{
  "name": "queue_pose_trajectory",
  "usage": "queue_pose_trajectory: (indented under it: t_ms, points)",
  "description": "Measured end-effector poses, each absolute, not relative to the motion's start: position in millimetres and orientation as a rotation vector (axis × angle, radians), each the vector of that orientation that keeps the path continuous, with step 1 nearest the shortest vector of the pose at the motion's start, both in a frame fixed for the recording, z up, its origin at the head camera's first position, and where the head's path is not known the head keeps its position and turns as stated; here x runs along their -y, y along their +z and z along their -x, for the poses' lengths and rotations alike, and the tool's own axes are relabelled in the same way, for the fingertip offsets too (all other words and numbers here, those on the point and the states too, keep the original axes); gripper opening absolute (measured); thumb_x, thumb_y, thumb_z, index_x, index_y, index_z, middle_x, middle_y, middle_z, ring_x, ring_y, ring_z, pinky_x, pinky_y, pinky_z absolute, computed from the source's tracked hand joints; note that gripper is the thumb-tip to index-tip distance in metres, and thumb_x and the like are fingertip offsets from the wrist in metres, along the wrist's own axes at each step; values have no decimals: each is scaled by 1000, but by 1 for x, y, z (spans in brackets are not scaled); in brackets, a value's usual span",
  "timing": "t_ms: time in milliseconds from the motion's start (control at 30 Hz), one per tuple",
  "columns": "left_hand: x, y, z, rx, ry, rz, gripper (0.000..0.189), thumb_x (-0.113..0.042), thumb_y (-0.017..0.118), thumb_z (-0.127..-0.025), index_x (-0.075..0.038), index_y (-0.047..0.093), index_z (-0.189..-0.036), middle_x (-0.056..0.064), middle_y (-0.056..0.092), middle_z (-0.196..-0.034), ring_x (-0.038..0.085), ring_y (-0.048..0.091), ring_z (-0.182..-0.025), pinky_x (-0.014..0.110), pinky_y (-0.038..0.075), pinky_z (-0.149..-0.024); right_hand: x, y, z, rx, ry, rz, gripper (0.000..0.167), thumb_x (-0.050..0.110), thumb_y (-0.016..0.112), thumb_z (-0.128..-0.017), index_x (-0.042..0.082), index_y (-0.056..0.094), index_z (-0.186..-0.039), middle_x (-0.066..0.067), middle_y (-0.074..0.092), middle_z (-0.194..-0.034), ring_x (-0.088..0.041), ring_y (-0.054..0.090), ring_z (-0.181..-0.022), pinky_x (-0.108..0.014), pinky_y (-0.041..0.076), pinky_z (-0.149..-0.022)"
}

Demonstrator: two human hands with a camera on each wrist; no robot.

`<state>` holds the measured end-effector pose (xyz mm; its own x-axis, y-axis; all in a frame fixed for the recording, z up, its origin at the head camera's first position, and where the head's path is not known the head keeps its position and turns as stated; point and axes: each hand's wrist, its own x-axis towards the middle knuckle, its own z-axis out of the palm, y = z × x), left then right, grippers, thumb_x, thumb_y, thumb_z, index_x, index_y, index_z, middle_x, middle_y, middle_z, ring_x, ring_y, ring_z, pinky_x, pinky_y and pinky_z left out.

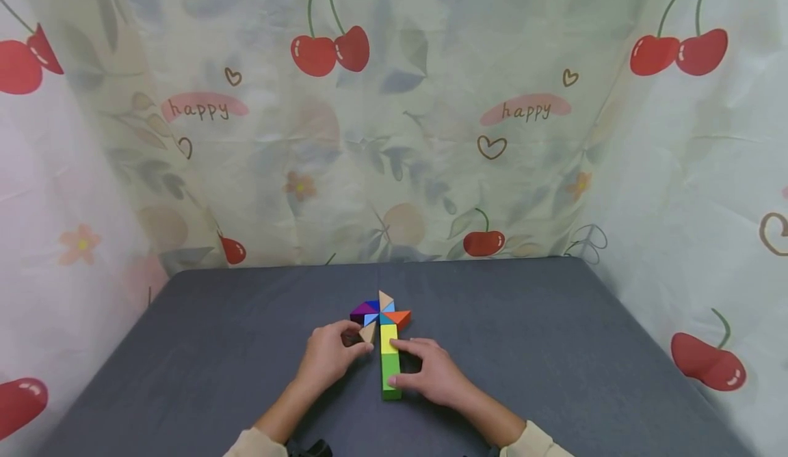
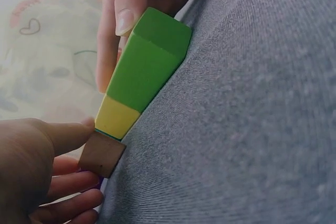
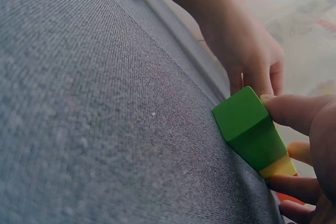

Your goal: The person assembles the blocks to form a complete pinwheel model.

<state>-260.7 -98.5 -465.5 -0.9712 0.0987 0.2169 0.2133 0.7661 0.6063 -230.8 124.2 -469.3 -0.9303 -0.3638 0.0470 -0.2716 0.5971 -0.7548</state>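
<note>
My left hand pinches a plain wooden triangular block between thumb and fingers, at the lower left of a pinwheel of coloured blocks. The left wrist view shows this wooden block beside the yellow end. Below the pinwheel, a yellow block and a longer green block lie end to end. My right hand rests along their right side, thumb on the green block and fingertips at the yellow one. The pinwheel has blue, purple, orange and plain wood triangles.
A dark grey cloth covers the table. Behind and at both sides hang pale curtains printed with cherries, hearts and leaves. A small black object shows at the near edge by the left sleeve.
</note>
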Motion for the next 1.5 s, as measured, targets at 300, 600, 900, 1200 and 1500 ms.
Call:
queue_pose_trajectory:
  t_ms: [300, 600, 900, 1200, 1500]
  points:
    - [98, -465, 259, 2766, -1052, 215, 37, -34, 83, -78, -11, 74, -105, -7, 69, -83, 9, 62, -74, 37, 52, -71, -125, -469, 231, -2695, -1251, 531, 64, 43, 79, -79, 20, 60, -136, -13, 53, -135, -37, 41, -128, -62, 33, -100]
    - [90, -461, 258, 2741, -1043, 160, 33, -30, 82, -79, -8, 75, -103, -4, 70, -82, 13, 65, -76, 40, 51, -73, -125, -468, 230, -2690, -1256, 527, 64, 43, 79, -80, 19, 60, -136, -13, 53, -135, -36, 41, -128, -62, 33, -100]
    - [85, -463, 261, 2731, -1020, 123, 33, -34, 82, -79, -10, 75, -101, -5, 70, -80, 13, 64, -75, 40, 51, -72, -125, -469, 231, -2696, -1248, 530, 64, 44, 79, -79, 20, 60, -136, -12, 54, -135, -36, 41, -128, -62, 33, -100]
    - [82, -462, 262, 2754, -938, 23, 36, -41, 82, -76, -14, 77, -100, -9, 70, -78, 12, 64, -73, 39, 49, -68, -125, -469, 230, -2693, -1258, 540, 64, 43, 79, -80, 19, 60, -136, -13, 53, -136, -36, 41, -129, -62, 33, -100]
    - [80, -462, 262, 2764, -923, -20, 41, -45, 82, -75, -13, 77, -101, -7, 70, -78, 13, 65, -72, 39, 50, -67, -124, -469, 230, -2697, -1255, 527, 64, 43, 79, -79, 19, 60, -136, -12, 53, -135, -36, 41, -128, -62, 33, -100]
